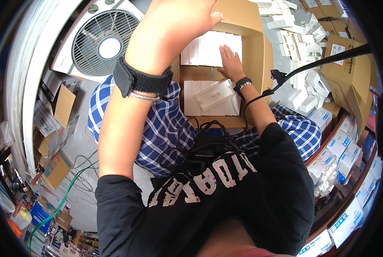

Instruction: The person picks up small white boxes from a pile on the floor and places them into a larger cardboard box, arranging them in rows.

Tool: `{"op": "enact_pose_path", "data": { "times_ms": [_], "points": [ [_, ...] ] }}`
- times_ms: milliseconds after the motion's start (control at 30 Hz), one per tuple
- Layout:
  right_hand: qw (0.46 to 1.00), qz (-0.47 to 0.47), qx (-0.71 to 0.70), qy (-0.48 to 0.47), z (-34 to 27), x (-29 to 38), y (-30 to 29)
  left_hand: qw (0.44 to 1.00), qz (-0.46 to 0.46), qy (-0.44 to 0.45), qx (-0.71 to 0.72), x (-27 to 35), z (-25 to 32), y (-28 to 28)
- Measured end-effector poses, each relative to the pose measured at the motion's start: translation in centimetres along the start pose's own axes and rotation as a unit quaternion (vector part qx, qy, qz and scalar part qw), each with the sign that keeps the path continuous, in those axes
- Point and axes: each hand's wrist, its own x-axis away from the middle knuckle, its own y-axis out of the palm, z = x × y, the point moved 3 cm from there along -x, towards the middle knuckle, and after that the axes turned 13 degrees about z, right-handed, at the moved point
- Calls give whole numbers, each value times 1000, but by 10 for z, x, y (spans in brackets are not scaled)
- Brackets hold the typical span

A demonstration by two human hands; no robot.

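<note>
An open cardboard box (257, 54) stands between my knees. White plastic pieces (204, 51) are packed in a row at its far end, and my right hand (232, 64) lies on them with its fingers spread. A second row of white pieces (192, 99) fills the near end. On top of that row, one shallow white plastic housing (215, 95) lies askew with its hollow side up. My left hand (191, 14) is raised over the box's far left side. Its fingers run past the upper picture edge, so whatever they touch is hidden.
At the left stands a box fan (109, 48). Loose white plastic housings (302, 48) are heaped on the floor to the right, beside open cartons (349, 74). A black cable (323, 64) crosses near my right arm. Small printed boxes (347, 221) line shelves at lower right.
</note>
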Motion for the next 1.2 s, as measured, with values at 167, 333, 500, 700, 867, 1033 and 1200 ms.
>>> {"op": "enact_pose_path", "data": {
  "times_ms": [167,333,500,700,867,1033,1200],
  "points": [
    [990,18,90,109,28,7,13,1000,-4,-1,3,-4,3,3],
    [984,11,-92,155,33,8,16,1000,-2,-15,-6,-2,1,1],
    [977,46,-134,159,32,14,12,1000,-6,-12,-5,-4,1,-1],
    [978,41,-8,204,26,24,-6,999,-17,-22,-19,-5,10,-7],
    [960,209,-183,35,-24,36,-51,1000,3,-5,-30,-1,-3,0],
    [974,100,-196,-48,-34,84,-49,998,13,47,-30,-3,3,-6],
    [954,40,-245,-168,-19,126,-37,998,32,54,-25,-1,6,-1]
  ]
}}
